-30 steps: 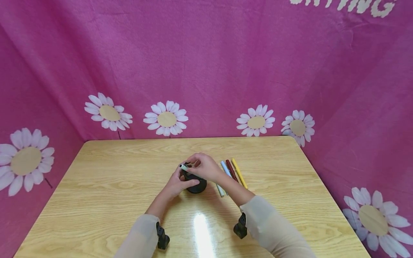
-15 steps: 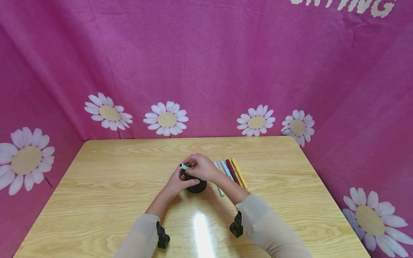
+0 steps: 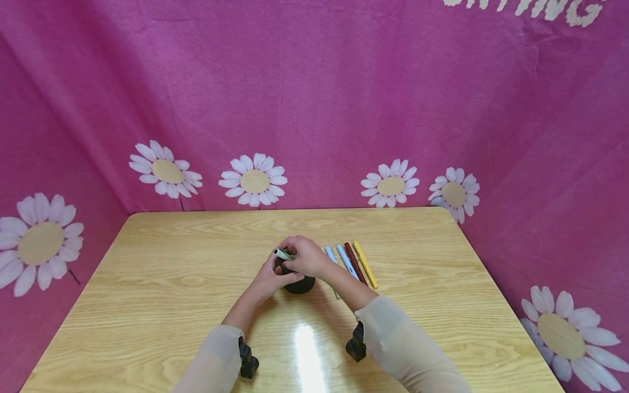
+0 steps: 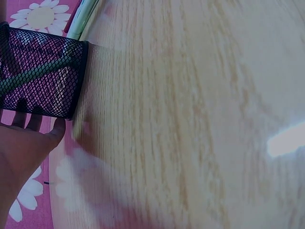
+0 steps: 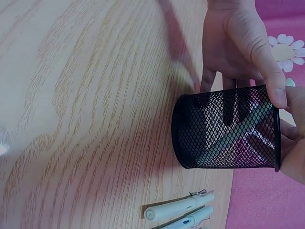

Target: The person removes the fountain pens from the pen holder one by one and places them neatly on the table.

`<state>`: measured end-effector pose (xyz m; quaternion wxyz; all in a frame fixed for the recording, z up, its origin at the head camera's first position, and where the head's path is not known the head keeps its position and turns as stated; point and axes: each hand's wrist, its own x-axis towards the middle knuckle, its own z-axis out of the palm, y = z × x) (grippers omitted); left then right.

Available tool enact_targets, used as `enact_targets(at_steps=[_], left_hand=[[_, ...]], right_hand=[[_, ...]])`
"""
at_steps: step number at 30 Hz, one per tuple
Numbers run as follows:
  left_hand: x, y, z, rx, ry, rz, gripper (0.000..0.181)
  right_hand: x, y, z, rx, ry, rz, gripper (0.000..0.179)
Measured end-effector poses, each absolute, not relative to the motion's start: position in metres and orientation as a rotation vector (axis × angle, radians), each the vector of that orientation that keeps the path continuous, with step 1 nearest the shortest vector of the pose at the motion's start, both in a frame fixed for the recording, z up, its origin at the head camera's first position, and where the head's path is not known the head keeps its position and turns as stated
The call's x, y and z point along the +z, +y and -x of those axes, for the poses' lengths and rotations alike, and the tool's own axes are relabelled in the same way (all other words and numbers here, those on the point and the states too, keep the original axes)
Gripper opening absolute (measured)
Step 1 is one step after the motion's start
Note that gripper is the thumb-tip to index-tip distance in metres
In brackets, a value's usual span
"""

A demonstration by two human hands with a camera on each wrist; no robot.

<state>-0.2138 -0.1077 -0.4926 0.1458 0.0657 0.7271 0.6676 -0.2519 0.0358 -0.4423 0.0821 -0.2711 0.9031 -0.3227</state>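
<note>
A black mesh pen cup (image 3: 300,286) stands upright on the table in the head view; it appears sideways in both wrist views. My left hand (image 3: 267,278) grips its side, with the thumb near the rim in the right wrist view. A pale green pen (image 3: 283,254) leans inside, its end poking out past the rim; the mesh shows its barrel (image 5: 233,136) slanting down to the base. At the cup's mouth my right hand (image 3: 307,258) has curled fingers and appears to pinch the pen near its upper end. The fingertips are partly hidden.
Right of the cup lie a whitish-blue pen (image 3: 331,253), a light blue pen (image 3: 348,262), a dark red pen (image 3: 356,263) and a yellow pen (image 3: 366,265), side by side. The wooden table (image 3: 172,284) meets a pink flowered cloth (image 3: 314,109) behind and at both sides.
My right hand and forearm have shifted slightly left and lower over the cup, uncovering more of the whitish-blue pen. The left hand and the cup stay in place.
</note>
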Motion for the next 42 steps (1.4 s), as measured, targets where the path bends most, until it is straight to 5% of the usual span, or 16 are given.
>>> enact_targets(at_steps=[42], left_hand=[[-0.477,-0.107,0.208,1.870,2.135,-0.160,0.085]], right_hand=[[-0.427,0.042,0.255,-1.335,2.641,0.673,0.025]])
